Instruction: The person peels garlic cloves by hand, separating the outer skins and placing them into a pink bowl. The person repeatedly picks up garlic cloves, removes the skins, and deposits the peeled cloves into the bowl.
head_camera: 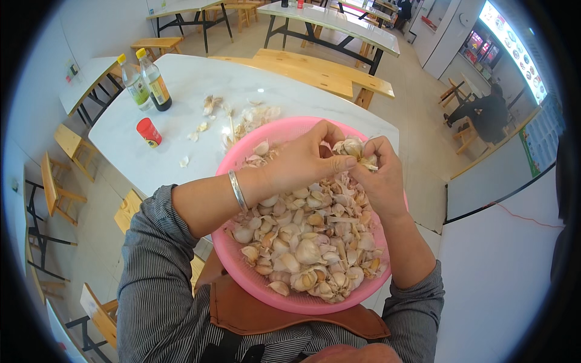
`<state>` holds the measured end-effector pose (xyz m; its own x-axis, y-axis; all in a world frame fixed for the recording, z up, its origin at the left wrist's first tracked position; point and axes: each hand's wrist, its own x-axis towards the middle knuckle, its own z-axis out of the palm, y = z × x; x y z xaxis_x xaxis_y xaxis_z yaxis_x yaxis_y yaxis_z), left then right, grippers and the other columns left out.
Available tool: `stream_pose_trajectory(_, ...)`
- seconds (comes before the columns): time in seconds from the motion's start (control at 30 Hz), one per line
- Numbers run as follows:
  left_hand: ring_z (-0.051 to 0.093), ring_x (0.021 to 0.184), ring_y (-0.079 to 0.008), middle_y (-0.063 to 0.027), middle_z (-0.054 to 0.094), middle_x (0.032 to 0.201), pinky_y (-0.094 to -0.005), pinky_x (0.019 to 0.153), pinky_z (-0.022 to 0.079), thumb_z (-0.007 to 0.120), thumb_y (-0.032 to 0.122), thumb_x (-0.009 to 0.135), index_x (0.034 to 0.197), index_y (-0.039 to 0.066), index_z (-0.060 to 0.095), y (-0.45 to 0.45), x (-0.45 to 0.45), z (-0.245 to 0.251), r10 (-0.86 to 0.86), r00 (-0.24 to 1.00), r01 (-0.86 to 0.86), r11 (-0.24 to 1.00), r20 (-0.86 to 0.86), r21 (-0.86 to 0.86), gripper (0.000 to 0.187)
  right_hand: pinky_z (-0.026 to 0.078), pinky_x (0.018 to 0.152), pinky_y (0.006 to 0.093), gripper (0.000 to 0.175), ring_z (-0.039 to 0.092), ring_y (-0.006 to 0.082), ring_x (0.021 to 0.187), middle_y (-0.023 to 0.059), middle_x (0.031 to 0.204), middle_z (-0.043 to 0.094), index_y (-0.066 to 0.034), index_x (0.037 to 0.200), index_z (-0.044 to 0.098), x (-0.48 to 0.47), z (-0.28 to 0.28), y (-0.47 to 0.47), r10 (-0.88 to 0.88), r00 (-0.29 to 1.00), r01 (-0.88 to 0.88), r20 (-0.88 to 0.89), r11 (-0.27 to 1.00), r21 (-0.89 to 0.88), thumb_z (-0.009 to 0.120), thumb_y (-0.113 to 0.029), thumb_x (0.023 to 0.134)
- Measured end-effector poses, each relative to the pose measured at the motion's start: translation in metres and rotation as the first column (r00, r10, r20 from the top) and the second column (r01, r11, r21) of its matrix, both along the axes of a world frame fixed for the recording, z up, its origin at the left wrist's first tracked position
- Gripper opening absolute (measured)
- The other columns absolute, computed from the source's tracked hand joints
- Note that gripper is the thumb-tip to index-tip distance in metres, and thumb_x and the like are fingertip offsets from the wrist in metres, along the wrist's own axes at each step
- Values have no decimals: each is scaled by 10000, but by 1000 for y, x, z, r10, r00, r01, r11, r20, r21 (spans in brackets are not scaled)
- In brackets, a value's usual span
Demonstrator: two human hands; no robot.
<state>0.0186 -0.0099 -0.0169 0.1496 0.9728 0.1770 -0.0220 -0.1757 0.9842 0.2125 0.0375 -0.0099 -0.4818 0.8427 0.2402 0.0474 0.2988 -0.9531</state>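
Both my hands hold one garlic bulb (350, 147) above the far right part of a pink plastic basket (254, 290). My left hand (313, 152), with a silver bangle at the wrist, grips it from the left with thumb and fingers. From the right, my right hand (381, 174) pinches the same bulb, whose cloves are partly spread. Below the hands the basket is filled with garlic cloves (290, 233), loose skins and some whole bulbs (308, 251). Its far part rests over a white marble-look table (181, 86), its near rim over my brown apron (254, 313).
Garlic skins (258, 119) lie on the table beyond the basket. At the left stand two yellow-capped bottles (156, 86) and a small red-topped container (149, 132). A wooden bench (313, 72) is behind the table. A seated person (488, 111) is far off at the right.
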Motion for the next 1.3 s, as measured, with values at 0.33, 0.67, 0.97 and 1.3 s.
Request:
stream_pose_trajectory(0.33,657,754,-233,-134,630,832,-365,666,533,593,261,1022,1150,24,479,-10,7,2,193,878,-49,947,-438,319,292,511,722,287,247,612,111,823,52,923,669,2,1048,637,0,11,-8,177,952,-148,250,980,-130,716,-178,899)
stream_pose_trajectory(0.67,658,694,-361,-208,632,781,-435,647,515,463,313,1060,1101,23,455,-17,12,1,235,832,-39,928,-502,371,293,486,695,289,158,594,104,776,56,824,673,12,971,671,-1,13,-17,153,963,-194,223,965,174,714,-103,873)
stream_pose_trajectory(0.97,563,772,-291,-165,547,860,-400,731,470,368,378,1092,1080,42,419,-17,11,-9,97,951,14,935,-294,353,340,497,714,276,148,597,93,791,50,872,685,12,996,669,5,17,-13,274,942,-310,194,932,190,689,-73,876)
stream_pose_trajectory(1.3,404,744,-58,35,465,911,-230,625,405,372,446,1090,1116,134,487,-15,9,-2,-33,999,35,997,32,-74,334,504,768,263,168,590,78,841,36,929,690,5,1037,682,5,10,-6,333,941,-332,68,943,-13,675,-79,891)
